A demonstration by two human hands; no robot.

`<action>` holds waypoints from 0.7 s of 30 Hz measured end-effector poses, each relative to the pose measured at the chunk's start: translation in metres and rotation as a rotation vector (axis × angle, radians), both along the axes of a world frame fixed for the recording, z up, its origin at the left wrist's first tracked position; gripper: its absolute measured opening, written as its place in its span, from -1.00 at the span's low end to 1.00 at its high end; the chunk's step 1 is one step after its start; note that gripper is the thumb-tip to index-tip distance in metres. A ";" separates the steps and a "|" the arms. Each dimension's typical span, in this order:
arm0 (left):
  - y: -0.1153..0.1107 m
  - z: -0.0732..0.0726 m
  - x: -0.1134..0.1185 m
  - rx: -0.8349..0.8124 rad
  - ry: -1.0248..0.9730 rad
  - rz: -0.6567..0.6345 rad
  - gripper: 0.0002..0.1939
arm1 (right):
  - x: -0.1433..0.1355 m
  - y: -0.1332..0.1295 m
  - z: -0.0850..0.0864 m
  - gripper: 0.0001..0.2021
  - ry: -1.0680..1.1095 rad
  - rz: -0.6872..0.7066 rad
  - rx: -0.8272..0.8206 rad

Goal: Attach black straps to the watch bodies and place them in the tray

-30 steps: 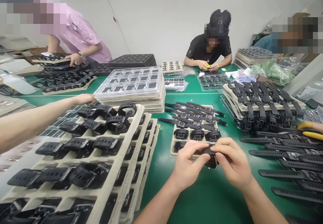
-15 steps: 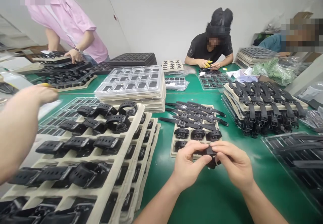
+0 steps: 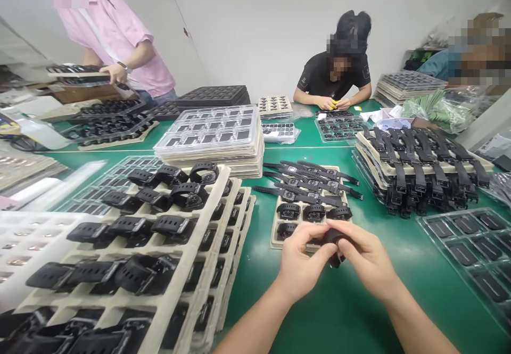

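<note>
Both of my hands are closed around one black smartwatch (image 3: 336, 237), held over the near edge of a beige tray. My left hand (image 3: 305, 258) pinches it from the left with thumb and fingers. From the right, my right hand (image 3: 367, 255) grips it, the thumb pressed low on its strap. Fingers cover most of the watch. Just beyond them is the beige tray (image 3: 275, 226). Its far rows carry watches with straps laid out flat (image 3: 313, 182); in its nearer rows, watches with curled straps (image 3: 314, 213) sit in the pockets.
At left rises a stack of beige trays (image 3: 187, 263) filled with black watches. Clear plastic trays (image 3: 211, 122) top another pile behind it. Strapped watches drape over a stack (image 3: 419, 167) at right, near a clear tray of black pieces (image 3: 465, 253). Co-workers (image 3: 335, 77) work across the green table.
The watch has turned a little between my hands, and my right fingers have shifted over it. Another person's arm at left has left the view. The co-worker in pink has raised a loaded tray.
</note>
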State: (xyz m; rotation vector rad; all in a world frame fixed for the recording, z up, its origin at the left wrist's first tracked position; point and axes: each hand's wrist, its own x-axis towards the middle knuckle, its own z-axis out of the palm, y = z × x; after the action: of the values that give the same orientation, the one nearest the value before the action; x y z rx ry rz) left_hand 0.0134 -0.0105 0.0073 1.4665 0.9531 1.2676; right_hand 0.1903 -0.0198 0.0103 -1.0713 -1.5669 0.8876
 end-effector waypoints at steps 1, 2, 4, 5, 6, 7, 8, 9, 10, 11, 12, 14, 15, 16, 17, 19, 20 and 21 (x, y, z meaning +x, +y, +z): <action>0.000 0.001 -0.001 0.032 0.020 -0.019 -0.78 | 0.000 0.000 0.000 -0.72 0.030 -0.009 -0.046; 0.000 0.001 -0.002 0.078 0.041 -0.045 -0.78 | 0.000 0.001 0.001 -0.70 0.078 -0.013 -0.102; 0.002 0.003 -0.004 0.212 0.093 -0.083 -0.78 | 0.000 0.001 0.000 -0.63 0.203 0.003 -0.231; 0.003 0.004 -0.006 0.296 0.132 -0.073 -0.80 | 0.000 0.002 -0.001 -0.59 0.258 0.021 -0.294; 0.005 0.004 -0.007 0.389 0.180 -0.038 -0.82 | -0.001 0.002 -0.001 -0.56 0.300 0.043 -0.348; 0.007 0.005 -0.008 0.491 0.234 0.011 -0.83 | -0.001 0.002 -0.002 -0.54 0.325 0.065 -0.387; 0.009 0.005 -0.009 0.604 0.289 0.067 -0.82 | -0.002 0.002 -0.002 -0.55 0.331 0.079 -0.409; 0.009 0.004 -0.009 0.723 0.348 0.122 -0.79 | -0.003 0.002 -0.002 -0.58 0.323 0.080 -0.412; 0.010 0.003 -0.009 0.837 0.410 0.170 -0.76 | -0.004 0.002 -0.001 -0.62 0.301 0.068 -0.404; 0.009 0.002 -0.008 0.939 0.469 0.210 -0.73 | -0.006 0.001 -0.001 -0.65 0.271 0.045 -0.392; 0.008 0.000 -0.006 1.020 0.527 0.244 -0.72 | -0.007 0.001 0.000 -0.68 0.239 0.013 -0.381; 0.005 -0.003 -0.003 1.099 0.643 0.297 -0.78 | -0.010 0.001 0.002 -0.74 0.190 -0.053 -0.376; 0.004 -0.004 -0.002 1.101 0.693 0.316 -0.83 | -0.012 0.001 0.002 -0.77 0.176 -0.075 -0.384; 0.003 -0.004 -0.001 1.097 0.724 0.329 -0.86 | -0.013 0.001 0.003 -0.77 0.165 -0.088 -0.395; 0.002 -0.004 0.000 1.089 0.741 0.332 -0.87 | -0.013 0.001 0.003 -0.77 0.155 -0.095 -0.403; 0.002 -0.003 0.000 1.089 0.731 0.315 -0.85 | -0.013 0.001 0.004 -0.77 0.133 -0.093 -0.417; 0.003 -0.003 0.000 1.099 0.714 0.303 -0.84 | -0.012 0.001 0.005 -0.77 0.123 -0.089 -0.421; 0.003 -0.002 -0.001 1.112 0.698 0.289 -0.85 | -0.011 0.001 0.006 -0.78 0.113 -0.087 -0.421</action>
State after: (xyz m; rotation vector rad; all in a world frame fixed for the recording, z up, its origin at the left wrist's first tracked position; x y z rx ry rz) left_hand 0.0125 -0.0073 0.0049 2.8466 0.9315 1.6355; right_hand 0.1789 -0.0187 0.0166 -1.3467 -1.2582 1.2294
